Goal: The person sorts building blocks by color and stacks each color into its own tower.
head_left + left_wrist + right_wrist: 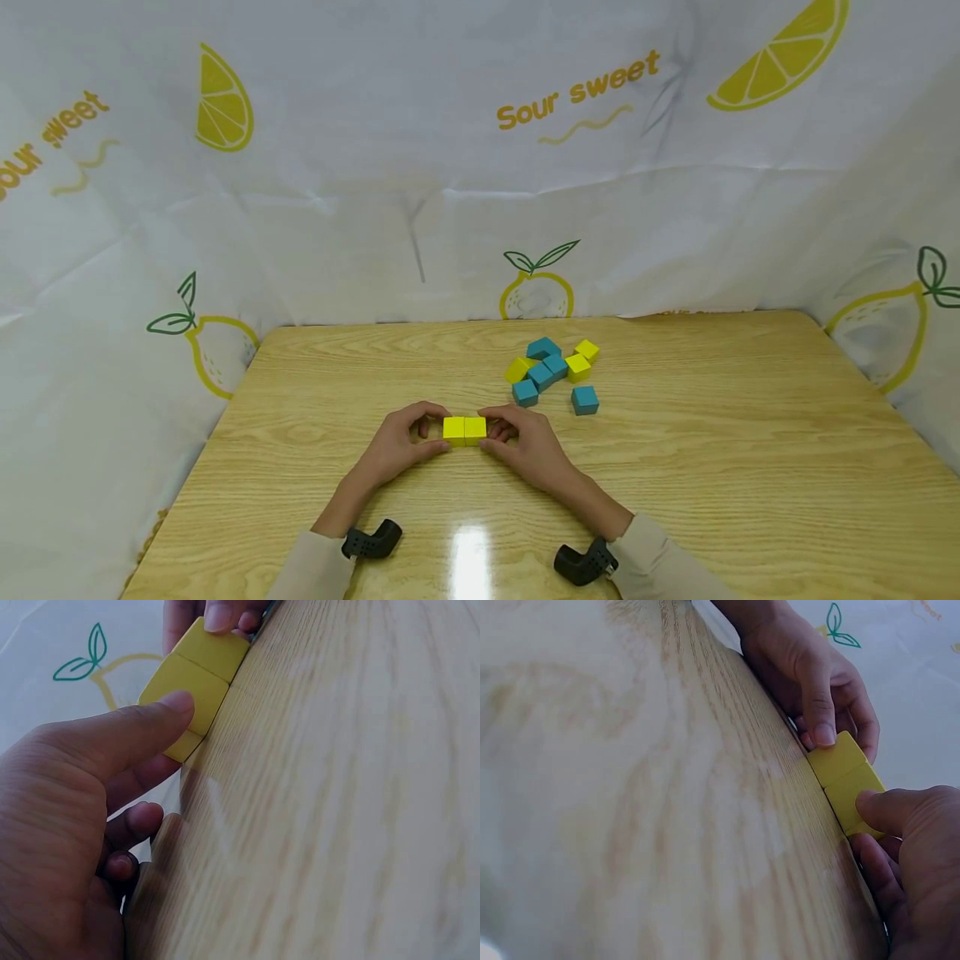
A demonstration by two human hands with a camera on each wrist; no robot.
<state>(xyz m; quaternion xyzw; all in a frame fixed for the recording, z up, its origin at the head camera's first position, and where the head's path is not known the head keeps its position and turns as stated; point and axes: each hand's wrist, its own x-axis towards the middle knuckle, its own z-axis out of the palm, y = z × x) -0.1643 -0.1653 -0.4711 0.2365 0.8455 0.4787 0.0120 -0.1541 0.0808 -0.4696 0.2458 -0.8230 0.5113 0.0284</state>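
Observation:
Two yellow cubes sit side by side on the wooden table [675, 467], touching each other. My left hand [408, 442] pinches the left yellow cube [453, 429] between thumb and fingers. My right hand [525, 446] pinches the right yellow cube [476, 428] the same way. In the left wrist view my thumb [142, 727] lies on the near cube [184, 694], with the other cube [214, 649] beyond it. The right wrist view shows both cubes [847, 776] between the two hands.
A loose cluster of teal and yellow cubes [551, 367] lies behind and to the right of my hands, with one teal cube [584, 400] apart from it. White lemon-print cloth [450, 167] walls the table on three sides.

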